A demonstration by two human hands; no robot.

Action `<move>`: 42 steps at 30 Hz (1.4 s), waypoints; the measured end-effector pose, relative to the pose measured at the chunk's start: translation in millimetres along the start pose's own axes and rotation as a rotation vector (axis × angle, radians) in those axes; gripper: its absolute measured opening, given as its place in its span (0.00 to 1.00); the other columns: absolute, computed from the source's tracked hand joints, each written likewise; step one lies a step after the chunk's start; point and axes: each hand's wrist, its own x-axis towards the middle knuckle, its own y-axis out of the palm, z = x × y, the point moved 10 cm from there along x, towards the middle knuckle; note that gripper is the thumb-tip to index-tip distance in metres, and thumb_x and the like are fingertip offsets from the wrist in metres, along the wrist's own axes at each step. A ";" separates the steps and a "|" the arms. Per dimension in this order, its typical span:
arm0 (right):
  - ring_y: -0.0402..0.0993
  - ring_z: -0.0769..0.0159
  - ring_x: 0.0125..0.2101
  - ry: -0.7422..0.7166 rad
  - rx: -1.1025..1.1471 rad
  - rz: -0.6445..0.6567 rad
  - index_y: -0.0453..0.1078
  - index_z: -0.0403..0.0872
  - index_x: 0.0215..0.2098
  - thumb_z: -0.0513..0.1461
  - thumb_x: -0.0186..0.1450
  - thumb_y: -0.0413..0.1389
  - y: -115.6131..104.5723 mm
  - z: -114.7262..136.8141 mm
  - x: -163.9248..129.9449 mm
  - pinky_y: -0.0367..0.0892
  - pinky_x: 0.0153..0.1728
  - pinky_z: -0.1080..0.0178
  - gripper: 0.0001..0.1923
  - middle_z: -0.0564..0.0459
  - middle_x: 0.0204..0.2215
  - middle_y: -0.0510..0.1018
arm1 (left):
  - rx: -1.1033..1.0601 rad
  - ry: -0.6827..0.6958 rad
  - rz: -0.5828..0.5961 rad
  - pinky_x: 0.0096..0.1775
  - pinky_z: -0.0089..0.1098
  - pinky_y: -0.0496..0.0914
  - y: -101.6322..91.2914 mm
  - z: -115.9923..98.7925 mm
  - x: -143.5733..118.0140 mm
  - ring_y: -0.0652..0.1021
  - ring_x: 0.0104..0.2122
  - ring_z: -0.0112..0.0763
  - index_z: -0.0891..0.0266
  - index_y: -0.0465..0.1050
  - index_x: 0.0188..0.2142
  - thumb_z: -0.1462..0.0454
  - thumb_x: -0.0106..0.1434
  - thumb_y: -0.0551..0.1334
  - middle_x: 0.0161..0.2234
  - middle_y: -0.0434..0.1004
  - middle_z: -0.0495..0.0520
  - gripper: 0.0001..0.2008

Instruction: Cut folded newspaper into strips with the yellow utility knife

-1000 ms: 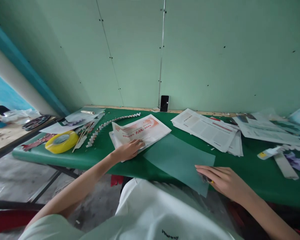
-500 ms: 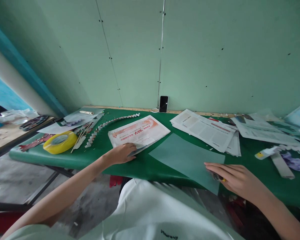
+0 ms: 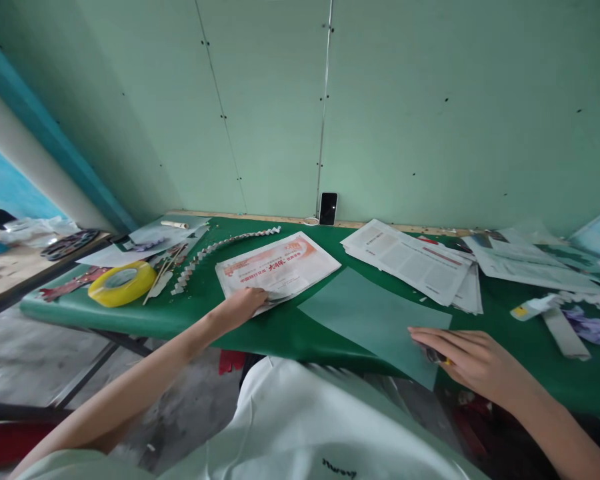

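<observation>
My left hand is at the near edge of a stack of printed paper with red lettering, its fingers closed on the edge. A dark strip shows by the fingertips, too small to make out. My right hand is curled round a small tool with a metal part and a yellow part; its exact kind is partly hidden. The right fingertips touch a pale, see-through sheet, which lies between the hands and hangs over the table's front edge.
Yellow tape roll, thin sticks and a folded paper chain lie at left on the green table. A phone leans on the wall. More printed papers, a glue bottle and crumpled purple paper lie at right.
My left hand has shifted slightly up and left, its fingers drawn together at the printed paper's near edge. The right hand and the pale sheet have hardly moved.
</observation>
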 end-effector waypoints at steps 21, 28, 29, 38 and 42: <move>0.89 0.60 0.41 0.077 0.044 -0.210 0.53 0.59 0.83 0.26 0.70 0.50 -18.6 -12.8 -1.9 0.82 0.40 0.62 0.47 0.55 0.50 0.90 | -0.459 -0.086 0.128 0.32 0.29 0.59 -15.2 35.1 24.0 0.69 0.26 0.30 0.61 0.74 0.27 0.49 0.70 0.60 0.24 0.71 0.48 0.21; 0.89 0.55 0.43 0.061 0.059 -0.292 0.57 0.58 0.82 0.32 0.76 0.48 -26.9 -5.6 -7.2 0.84 0.42 0.58 0.38 0.52 0.54 0.89 | -0.492 -0.116 0.147 0.28 0.30 0.57 -17.5 41.8 29.1 0.67 0.24 0.30 0.60 0.71 0.25 0.49 0.69 0.61 0.22 0.69 0.48 0.21; 0.90 0.54 0.43 0.059 0.060 -0.304 0.58 0.58 0.82 0.33 0.77 0.47 -28.0 -2.9 -8.6 0.84 0.43 0.57 0.37 0.52 0.55 0.88 | -0.464 -0.131 0.105 0.28 0.30 0.58 -21.2 44.0 30.1 0.69 0.24 0.30 0.60 0.73 0.27 0.50 0.69 0.60 0.23 0.72 0.49 0.20; 0.88 0.58 0.46 -0.112 0.099 -0.125 0.54 0.51 0.83 0.35 0.82 0.45 11.7 56.9 10.8 0.81 0.43 0.60 0.33 0.43 0.66 0.80 | -0.205 -0.120 -0.168 0.41 0.32 0.72 -80.0 22.3 29.4 0.83 0.41 0.40 0.59 0.80 0.45 0.59 0.78 0.55 0.43 0.86 0.58 0.15; 0.86 0.64 0.47 -0.221 0.088 -0.071 0.56 0.48 0.82 0.29 0.79 0.44 30.3 76.2 19.8 0.79 0.44 0.63 0.34 0.43 0.68 0.77 | -0.162 -0.104 -0.171 0.43 0.34 0.74 -84.9 11.4 34.4 0.84 0.43 0.44 0.60 0.80 0.47 0.63 0.77 0.54 0.44 0.86 0.60 0.14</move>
